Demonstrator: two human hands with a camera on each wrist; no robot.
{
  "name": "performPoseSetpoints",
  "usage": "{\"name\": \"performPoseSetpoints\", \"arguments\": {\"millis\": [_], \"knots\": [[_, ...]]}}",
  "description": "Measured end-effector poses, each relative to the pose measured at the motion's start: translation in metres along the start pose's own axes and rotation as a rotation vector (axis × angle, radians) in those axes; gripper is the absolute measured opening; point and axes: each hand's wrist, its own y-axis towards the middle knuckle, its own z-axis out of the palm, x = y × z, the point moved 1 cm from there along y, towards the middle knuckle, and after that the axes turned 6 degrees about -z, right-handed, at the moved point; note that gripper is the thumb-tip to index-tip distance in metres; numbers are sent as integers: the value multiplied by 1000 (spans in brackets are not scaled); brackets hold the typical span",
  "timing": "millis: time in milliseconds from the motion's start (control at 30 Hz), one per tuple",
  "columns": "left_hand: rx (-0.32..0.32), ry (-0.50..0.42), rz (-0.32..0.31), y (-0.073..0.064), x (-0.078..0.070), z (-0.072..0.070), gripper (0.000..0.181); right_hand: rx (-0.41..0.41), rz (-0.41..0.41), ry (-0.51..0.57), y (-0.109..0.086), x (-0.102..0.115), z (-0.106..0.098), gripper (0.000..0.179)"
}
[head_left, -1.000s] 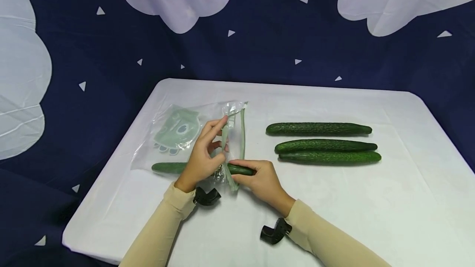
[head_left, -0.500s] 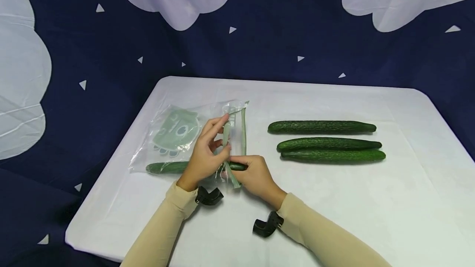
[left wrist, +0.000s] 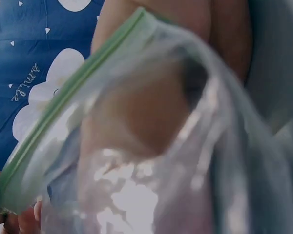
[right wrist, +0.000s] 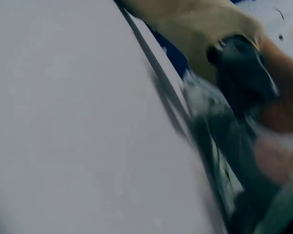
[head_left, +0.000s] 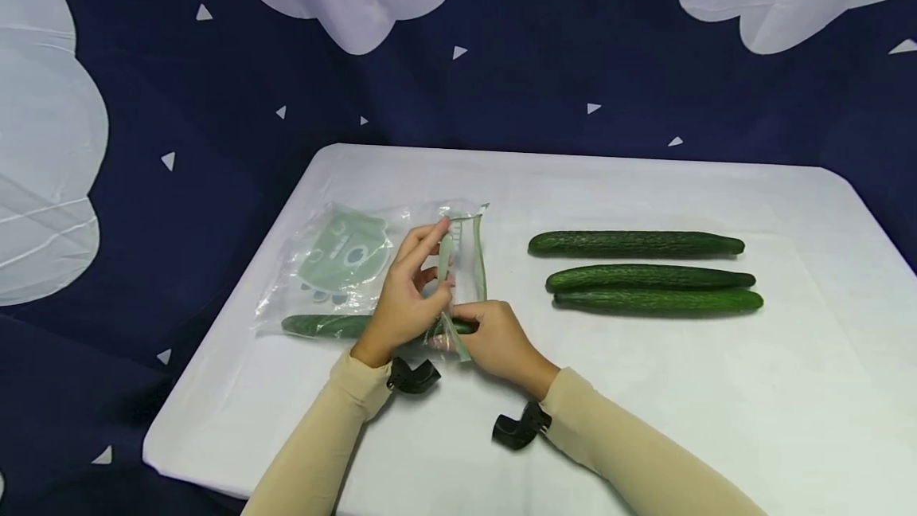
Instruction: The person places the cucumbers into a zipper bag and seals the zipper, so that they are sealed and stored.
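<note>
A clear zip bag (head_left: 268,297) with a green monster print and a green zip edge (left wrist: 63,102) lies flat at the table's left. Inside it, along the near side, a cucumber (head_left: 322,326) reaches toward the bag's mouth. My left hand (head_left: 410,285) pinches one green lip of the mouth and holds it raised. At the opening my right hand (head_left: 501,345) grips the cucumber's right end, with some fingers inside the bag. In the left wrist view the bag's film covers most of the picture. The right wrist view is blurred, and its fingertips cannot be made out.
Several things lie to the right: a single cucumber (head_left: 636,244) at the back, and a darker cucumber (head_left: 650,277) touching a lighter cucumber (head_left: 659,301) in front. A white cloth covers the table (head_left: 645,420). Behind hangs a dark blue curtain (head_left: 516,94) with cloud shapes.
The right hand has pushed the cucumber leftward, deeper into the bag, and its fingers have entered the mouth. The left hand keeps its hold. The head view has shifted slightly.
</note>
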Motion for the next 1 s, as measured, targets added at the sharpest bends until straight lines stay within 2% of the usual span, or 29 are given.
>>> {"name": "performPoseSetpoints", "arguments": {"millis": [133, 233, 367, 433, 633, 833, 1000], "knots": [[1, 12, 0, -1, -2, -1, 83, 85, 1, 39, -1, -1, -9, 26], [16, 9, -6, 0, -12, 1, 81, 136, 34, 94, -3, -2, -16, 27], [32, 6, -39, -1, -24, 2, 78, 166, 43, 95, -10, -2, -23, 26], [30, 0, -59, -1, -24, 2, 77, 162, 44, 78, -12, -2, -26, 25], [28, -5, -120, -1, -16, 2, 76, 151, 31, 78, -16, -3, -30, 28], [21, 58, -159, -2, 11, 1, 74, 163, 4, 110, -16, -3, -30, 27], [40, 107, -173, -2, 17, -1, 64, 156, 4, 112, -18, -4, -32, 26]]}}
